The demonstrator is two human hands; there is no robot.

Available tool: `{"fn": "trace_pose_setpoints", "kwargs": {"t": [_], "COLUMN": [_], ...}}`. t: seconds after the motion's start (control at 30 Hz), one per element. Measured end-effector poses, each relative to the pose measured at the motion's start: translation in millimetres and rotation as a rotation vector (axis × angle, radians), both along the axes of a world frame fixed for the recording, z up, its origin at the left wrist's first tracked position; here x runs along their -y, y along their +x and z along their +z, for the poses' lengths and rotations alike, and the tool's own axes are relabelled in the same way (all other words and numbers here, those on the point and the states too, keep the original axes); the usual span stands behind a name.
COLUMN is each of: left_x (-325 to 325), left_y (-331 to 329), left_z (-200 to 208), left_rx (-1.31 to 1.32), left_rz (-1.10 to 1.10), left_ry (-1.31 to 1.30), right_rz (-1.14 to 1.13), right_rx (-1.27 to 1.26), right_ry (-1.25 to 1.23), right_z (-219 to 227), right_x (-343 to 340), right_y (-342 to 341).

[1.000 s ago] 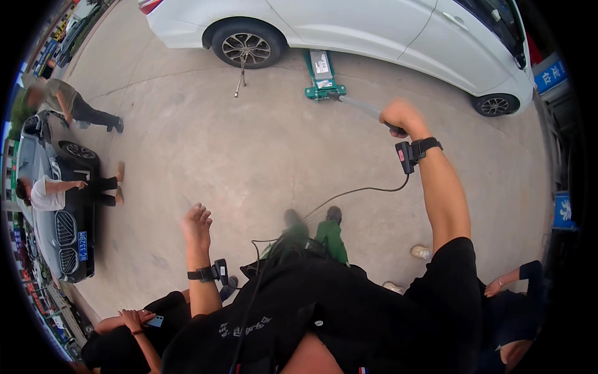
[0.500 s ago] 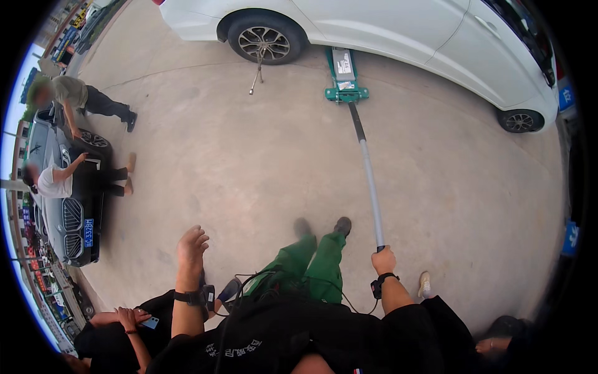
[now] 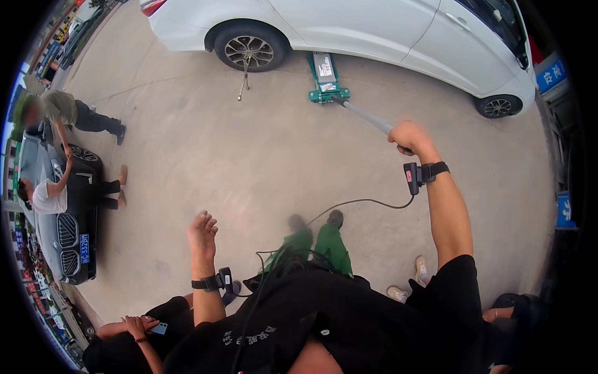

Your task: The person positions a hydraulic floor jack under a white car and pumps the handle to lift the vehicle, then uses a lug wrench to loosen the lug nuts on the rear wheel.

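Note:
My right hand (image 3: 409,138) is raised and closed around the top end of a long grey jack handle (image 3: 366,118). The handle runs down to a green floor jack (image 3: 325,78) set under the side of a white car (image 3: 374,28), beside its rear wheel. My left hand (image 3: 202,231) hangs free at my left side with fingers loosely apart, holding nothing. Both wrists carry black straps with small devices, and a thin black cable runs from the right one toward my body. My green trousers (image 3: 324,246) show below.
A metal wheel wrench (image 3: 243,80) leans by the white car's rear wheel. At left stands a dark car (image 3: 59,218) with two people beside it. Another person sits at lower left holding a phone (image 3: 157,328). Someone's pale shoes (image 3: 405,283) stand close behind me on the concrete.
My right hand has swung the jack handle back up from low near my body to a raised position. My left hand has hardly moved.

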State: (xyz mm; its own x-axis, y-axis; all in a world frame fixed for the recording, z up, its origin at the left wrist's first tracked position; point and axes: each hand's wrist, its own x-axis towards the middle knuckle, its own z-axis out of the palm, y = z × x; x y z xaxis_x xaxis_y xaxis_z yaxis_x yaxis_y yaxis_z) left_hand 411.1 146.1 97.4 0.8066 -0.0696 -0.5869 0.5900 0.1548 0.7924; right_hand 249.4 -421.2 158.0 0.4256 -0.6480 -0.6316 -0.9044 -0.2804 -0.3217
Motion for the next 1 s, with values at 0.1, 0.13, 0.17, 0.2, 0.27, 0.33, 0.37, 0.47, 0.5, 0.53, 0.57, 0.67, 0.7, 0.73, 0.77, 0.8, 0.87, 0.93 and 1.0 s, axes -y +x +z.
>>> {"fn": "trace_pose_setpoints", "kwargs": {"t": [0.1, 0.13, 0.17, 0.2, 0.27, 0.33, 0.37, 0.47, 0.5, 0.53, 0.57, 0.67, 0.7, 0.73, 0.77, 0.8, 0.87, 0.93, 1.0], "left_x": [-1, 8, 14, 14, 16, 23, 26, 31, 34, 34, 29, 11, 8, 6, 5, 5, -1, 6, 6], "left_y": [3, 1, 1, 1, -1, -9, -9, -7, -8, -8, -8, -3, 1, 6, 8, 9, 12, 11, 9], "left_z": [-2, -6, -13, -18, -21, -15, -17, 0, 8, 14, 17, 24, 26, 27, 24, 20, 14, 5, -3], "left_rx": [-0.043, -0.057, -0.07, -0.078, -0.094, -0.102, -0.099, -0.061, -0.043, -0.026, -0.007, 0.045, 0.063, 0.079, 0.074, 0.065, 0.049, 0.042, 0.019], "left_rz": [0.029, 0.049, 0.027, 0.015, -0.051, -0.135, -0.173, -0.219, -0.203, -0.189, -0.166, -0.087, -0.057, -0.039, -0.018, 0.002, 0.028, 0.043, 0.041], "left_ry": [0.114, 0.154, 0.156, 0.167, 0.218, 0.283, 0.283, 0.27, 0.257, 0.244, 0.209, 0.105, 0.073, 0.042, 0.019, 0.002, -0.004, -0.022, -0.011], "right_rz": [-0.027, -0.034, -0.083, -0.088, -0.107, -0.139, -0.169, -0.227, -0.237, -0.249, -0.225, -0.149, -0.124, -0.1, -0.085, -0.139, -0.187, -0.159, -0.177], "right_rx": [-0.081, -0.085, -0.091, -0.096, -0.055, -0.14, -0.163, -0.182, -0.173, -0.164, -0.142, -0.085, -0.065, -0.066, -0.057, 0.038, 0.095, 0.072, 0.023], "right_ry": [-0.139, -0.203, -0.201, -0.191, -0.124, -0.123, -0.125, -0.114, -0.101, -0.086, -0.08, -0.063, -0.055, -0.037, -0.024, 0.15, 0.274, 0.32, 0.342], "right_z": [-65, -92, -128, -157, -215, -267, -292, -320, -315, -309, -294, -223, -181, -144, -110, -83, -26, -8, -8], "right_x": [-61, -84, -101, -115, -143, -179, -193, -210, -209, -210, -198, -162, -139, -116, -91, -63, -31, -11, -8], "right_y": [-87, -112, -140, -164, -206, -224, -236, -242, -238, -233, -227, -190, -160, -133, -108, -87, -40, -28, -27]}}
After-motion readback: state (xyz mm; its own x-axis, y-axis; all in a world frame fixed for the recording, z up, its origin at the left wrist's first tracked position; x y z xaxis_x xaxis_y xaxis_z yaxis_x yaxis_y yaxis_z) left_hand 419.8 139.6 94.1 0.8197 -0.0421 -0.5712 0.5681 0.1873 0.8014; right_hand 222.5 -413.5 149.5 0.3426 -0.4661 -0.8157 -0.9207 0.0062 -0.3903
